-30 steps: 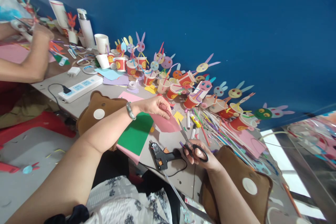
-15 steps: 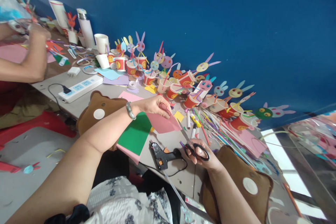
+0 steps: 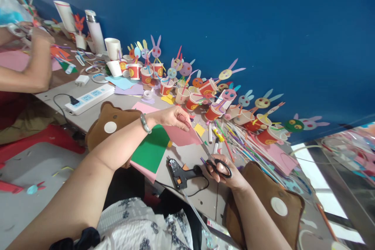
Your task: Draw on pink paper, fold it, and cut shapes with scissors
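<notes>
My left hand pinches the top of a sheet of pink paper, on which a drawn outline shows near the fingertips. With fingers through the black handles, my right hand grips a pair of scissors, whose blades meet the paper's lower right edge. Below the paper lies a black glue gun with its cord trailing to the right. Green paper rests on more pink paper at the left, under my left wrist.
Paper cups holding rabbit-faced figures line the blue wall. A power strip lies at left, near a co-worker's arm. Brown cushions hang over the table edge. Coloured sticks and a marker lie at right.
The scissor blades have closed together along the paper's edge, and the handles have drawn slightly nearer each other. My left hand keeps its hold on the paper.
</notes>
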A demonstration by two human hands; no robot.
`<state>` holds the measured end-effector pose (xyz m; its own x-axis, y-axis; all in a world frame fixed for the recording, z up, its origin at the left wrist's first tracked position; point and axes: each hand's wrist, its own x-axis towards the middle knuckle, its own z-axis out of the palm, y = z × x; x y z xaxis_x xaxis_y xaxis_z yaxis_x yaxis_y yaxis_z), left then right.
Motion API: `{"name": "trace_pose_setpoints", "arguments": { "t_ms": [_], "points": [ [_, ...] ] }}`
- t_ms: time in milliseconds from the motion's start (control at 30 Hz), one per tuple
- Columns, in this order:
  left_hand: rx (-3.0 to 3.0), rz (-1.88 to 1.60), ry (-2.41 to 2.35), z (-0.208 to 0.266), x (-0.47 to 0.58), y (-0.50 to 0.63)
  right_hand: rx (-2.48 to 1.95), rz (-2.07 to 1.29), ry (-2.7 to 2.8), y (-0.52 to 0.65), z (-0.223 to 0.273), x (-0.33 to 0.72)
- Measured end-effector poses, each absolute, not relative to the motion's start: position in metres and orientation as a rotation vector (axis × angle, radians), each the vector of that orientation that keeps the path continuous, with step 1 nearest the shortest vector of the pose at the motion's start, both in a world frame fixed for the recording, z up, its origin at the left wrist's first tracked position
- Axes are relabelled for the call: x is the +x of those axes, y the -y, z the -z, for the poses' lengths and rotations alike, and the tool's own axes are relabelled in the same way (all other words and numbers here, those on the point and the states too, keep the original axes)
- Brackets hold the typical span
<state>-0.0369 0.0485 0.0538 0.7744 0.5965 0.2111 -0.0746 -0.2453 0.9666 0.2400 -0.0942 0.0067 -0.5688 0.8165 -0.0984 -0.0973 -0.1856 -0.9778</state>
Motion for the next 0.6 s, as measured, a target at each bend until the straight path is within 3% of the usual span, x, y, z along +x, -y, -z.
{"name": "trace_pose_setpoints", "arguments": {
  "t_ms": [600],
  "points": [
    [1.786, -0.545, -0.370, -0.050, -0.031, -0.045, -0.933, -1.831, 1.572, 0.093, 0.001, 0.246]
  ]
}}
